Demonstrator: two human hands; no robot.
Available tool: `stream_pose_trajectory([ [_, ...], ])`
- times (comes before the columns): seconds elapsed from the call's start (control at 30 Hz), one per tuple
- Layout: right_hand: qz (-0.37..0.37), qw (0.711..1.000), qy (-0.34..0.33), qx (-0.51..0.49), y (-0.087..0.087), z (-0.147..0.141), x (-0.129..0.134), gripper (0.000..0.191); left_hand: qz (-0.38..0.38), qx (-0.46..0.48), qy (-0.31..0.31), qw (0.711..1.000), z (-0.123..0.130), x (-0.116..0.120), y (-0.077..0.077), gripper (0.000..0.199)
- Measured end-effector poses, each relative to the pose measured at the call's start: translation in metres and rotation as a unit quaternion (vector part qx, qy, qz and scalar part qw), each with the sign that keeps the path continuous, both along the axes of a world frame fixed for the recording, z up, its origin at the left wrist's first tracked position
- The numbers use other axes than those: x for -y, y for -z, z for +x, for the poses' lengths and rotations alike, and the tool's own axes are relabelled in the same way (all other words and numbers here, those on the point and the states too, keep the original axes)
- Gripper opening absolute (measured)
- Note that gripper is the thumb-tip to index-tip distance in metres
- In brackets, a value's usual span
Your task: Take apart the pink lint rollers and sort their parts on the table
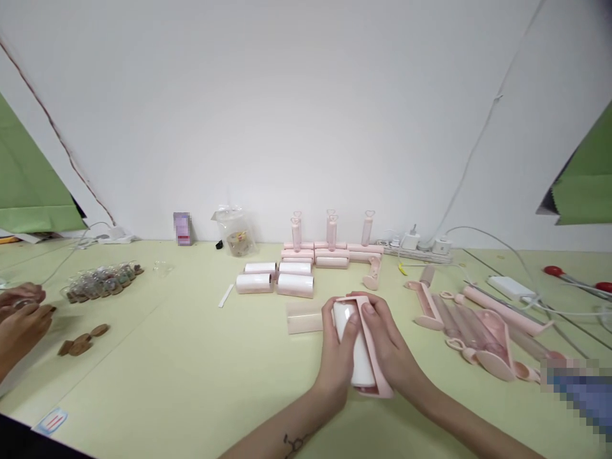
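Both of my hands are wrapped round one lint roller above the front of the table. My left hand (338, 357) grips its white sticky-paper roll (362, 360), the thumb pressed on the roll's face. Around the pink frame (379, 381) on the other side, my right hand (389, 335) is closed, its thumb near the upper end. The roll lies along the frame; whether it is fully seated I cannot tell. Just behind my left hand is a translucent pink cover (303, 319) lying on the table. Several white rolls (295, 285) lie farther back.
Pink lint rollers (331, 256), some with upright handles, stand by the wall. Loose pink parts (478, 331) spread over the right side, near a white adapter (510, 288) and cables. At left, another person's hands (23, 319) are near small glass bottles (102, 280) and corks (81, 344).
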State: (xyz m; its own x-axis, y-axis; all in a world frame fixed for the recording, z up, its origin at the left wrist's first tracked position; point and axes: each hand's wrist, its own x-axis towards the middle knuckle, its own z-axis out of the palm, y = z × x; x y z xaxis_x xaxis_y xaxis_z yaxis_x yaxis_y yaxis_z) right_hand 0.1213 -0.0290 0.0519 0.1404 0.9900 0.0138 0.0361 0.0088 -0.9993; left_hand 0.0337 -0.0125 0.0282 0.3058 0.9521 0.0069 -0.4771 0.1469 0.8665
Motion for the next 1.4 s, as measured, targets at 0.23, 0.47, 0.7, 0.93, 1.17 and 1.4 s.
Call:
stream_pose_trajectory([
  [0.23, 0.07, 0.968, -0.109, 0.214, -0.007, 0.021, -0.008, 0.026, 0.088, -0.11, 0.148, 0.979, -0.033, -0.014, -0.002, 0.085],
  [0.47, 0.102, 0.819, -0.18, 0.535, -0.015, 0.029, -0.006, 0.005, 0.215, -0.444, 0.233, 0.838, -0.07, -0.025, -0.009, 0.077],
  [0.7, 0.163, 0.753, -0.222, 0.597, 0.011, 0.012, -0.002, 0.003, 0.289, -0.57, 0.266, 0.722, -0.081, -0.022, -0.023, 0.058],
  [0.93, 0.209, 0.766, -0.244, 0.557, 0.021, 0.017, -0.005, 0.007, 0.272, -0.576, 0.273, 0.721, -0.087, -0.024, -0.025, 0.052],
  [1.17, 0.209, 0.794, -0.255, 0.51, 0.02, 0.016, -0.006, 0.014, 0.268, -0.559, 0.301, 0.725, -0.085, -0.024, -0.025, 0.05],
  [1.4, 0.052, 0.826, -0.246, 0.505, -0.004, 0.036, -0.007, 0.024, 0.295, -0.566, 0.269, 0.721, -0.089, -0.026, -0.02, 0.08],
])
